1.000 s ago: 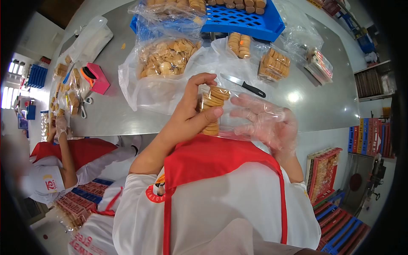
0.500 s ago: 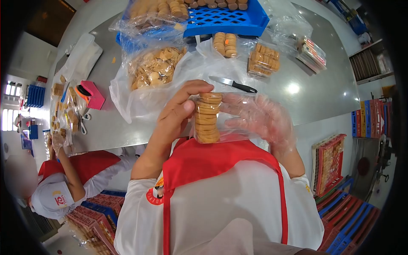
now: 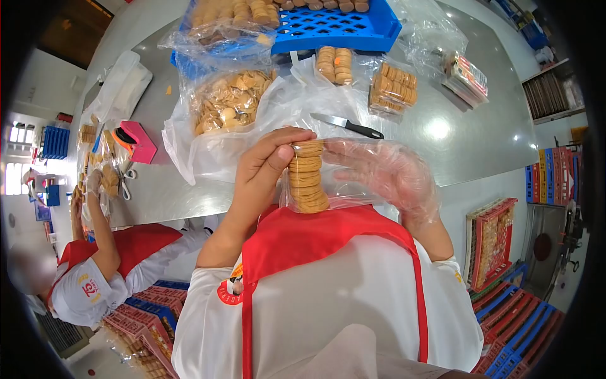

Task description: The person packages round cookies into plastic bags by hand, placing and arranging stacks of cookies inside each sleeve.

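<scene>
My left hand [image 3: 268, 163] pinches the upper left edge of a clear plastic bag [image 3: 353, 200] between thumb and fingers. Inside it, pressed along the left side, stands a column of thin round cookies [image 3: 307, 180]. My right hand [image 3: 394, 174] wears a clear plastic glove and reaches in at the bag's right side, fingers stretched toward the cookies and thumb held apart below them. Just beyond the bag, a knife with a black handle [image 3: 363, 130] lies on white plastic sheeting [image 3: 284, 104].
Broken cookie pieces [image 3: 230, 104] fill a bag at left. Packed cookies [image 3: 392, 88] sit beyond the knife, before a blue crate [image 3: 341, 38]. Right of them is a stack of labels [image 3: 466, 81]. A pink tape dispenser [image 3: 144, 144] and scissors [image 3: 128, 180] lie near a co-worker [image 3: 113, 265].
The cookies in the bag now sit closer together in a more even column. My right hand has barely shifted. At left, the co-worker's hands have moved up a little.
</scene>
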Action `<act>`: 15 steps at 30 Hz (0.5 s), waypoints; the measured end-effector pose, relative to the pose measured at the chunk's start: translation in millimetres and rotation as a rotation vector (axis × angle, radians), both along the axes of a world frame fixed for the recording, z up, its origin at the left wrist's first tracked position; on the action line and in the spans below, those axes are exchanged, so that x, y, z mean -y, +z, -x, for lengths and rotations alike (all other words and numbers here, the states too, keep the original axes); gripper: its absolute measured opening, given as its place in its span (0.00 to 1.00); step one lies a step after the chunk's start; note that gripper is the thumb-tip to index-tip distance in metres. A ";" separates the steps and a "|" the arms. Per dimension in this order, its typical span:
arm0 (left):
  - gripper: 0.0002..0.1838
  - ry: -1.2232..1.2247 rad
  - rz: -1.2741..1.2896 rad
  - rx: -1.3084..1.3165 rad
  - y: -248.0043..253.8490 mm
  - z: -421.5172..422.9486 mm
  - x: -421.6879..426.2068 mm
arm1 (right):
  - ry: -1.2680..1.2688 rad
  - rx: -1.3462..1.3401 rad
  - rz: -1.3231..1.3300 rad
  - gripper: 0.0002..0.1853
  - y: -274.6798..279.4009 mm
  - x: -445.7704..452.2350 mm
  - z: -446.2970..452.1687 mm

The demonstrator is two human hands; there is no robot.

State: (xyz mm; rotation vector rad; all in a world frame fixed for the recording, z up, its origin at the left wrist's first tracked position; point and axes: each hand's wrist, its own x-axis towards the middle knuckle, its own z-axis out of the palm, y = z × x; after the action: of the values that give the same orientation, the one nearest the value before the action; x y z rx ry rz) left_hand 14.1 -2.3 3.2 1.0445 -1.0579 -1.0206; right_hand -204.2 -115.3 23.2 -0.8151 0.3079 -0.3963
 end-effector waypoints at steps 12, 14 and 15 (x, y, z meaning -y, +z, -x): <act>0.57 -0.041 0.194 0.738 19.1 -13.5 -4.0 | 0.061 0.083 -0.256 0.36 -6.8 6.0 -1.7; 0.60 -0.035 0.195 0.781 20.2 -16.2 -6.6 | 0.066 0.127 -0.385 0.32 -0.7 6.1 -2.2; 0.59 -0.026 0.207 0.776 22.2 -18.3 -7.4 | 0.069 0.148 -0.447 0.30 0.6 6.7 -2.5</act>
State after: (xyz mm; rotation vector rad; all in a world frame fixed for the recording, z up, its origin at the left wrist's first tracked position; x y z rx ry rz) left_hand 32.4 5.1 25.5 1.2872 -1.7607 -0.4935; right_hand -201.7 -122.0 23.8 -0.3549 0.2175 -0.3049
